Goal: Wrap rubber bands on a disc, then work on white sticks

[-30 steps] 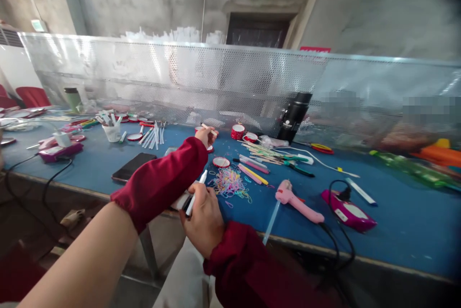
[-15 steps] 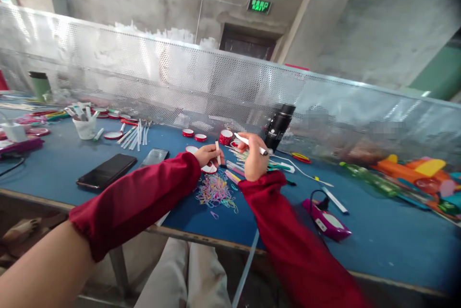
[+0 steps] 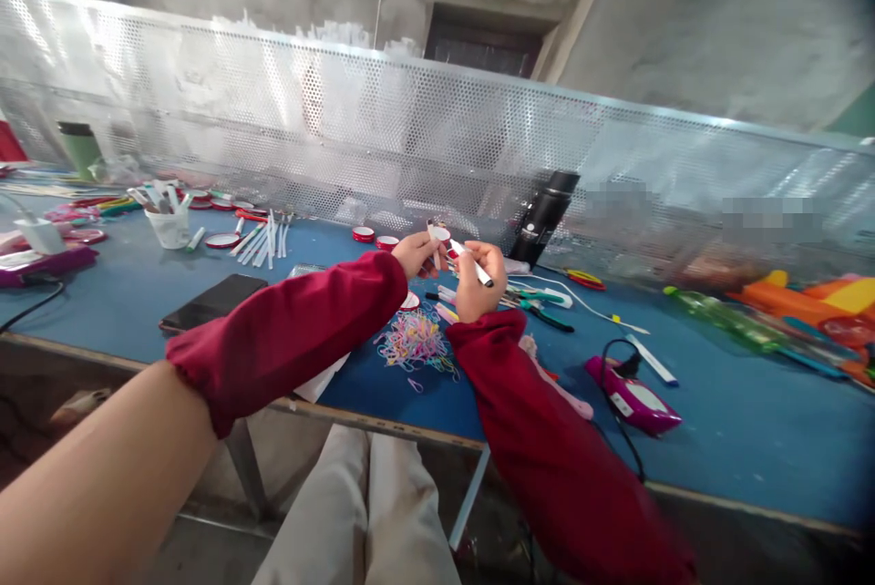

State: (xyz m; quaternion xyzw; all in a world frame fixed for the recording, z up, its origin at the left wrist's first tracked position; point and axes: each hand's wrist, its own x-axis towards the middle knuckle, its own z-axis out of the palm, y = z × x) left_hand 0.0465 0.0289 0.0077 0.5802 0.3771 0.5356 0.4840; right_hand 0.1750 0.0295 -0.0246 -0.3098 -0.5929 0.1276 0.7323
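My left hand (image 3: 416,254) pinches a short pale stick (image 3: 436,250) with a dark tip, held upright above the table. Right beside it, my right hand (image 3: 480,295) grips a white marker (image 3: 484,277) with a black end, its other end pointing toward the stick. The two hands are close together. Below them lies a loose pile of thin multicoloured loops (image 3: 418,341) on the blue table. A white disc with a red rim (image 3: 410,302) lies just behind the pile, partly covered by my left sleeve.
A black thermos (image 3: 543,222) stands behind my right hand. Pliers with teal handles (image 3: 550,315) and a purple power strip (image 3: 639,403) lie to the right. Leftward are a phone (image 3: 213,301), white strips (image 3: 258,248) and a cup of pens (image 3: 168,228). A perforated metal screen (image 3: 383,125) runs behind.
My hands have come closer together and lifted away from the pile. The marker now points at the stick in my left hand. The view has shifted slightly downward.
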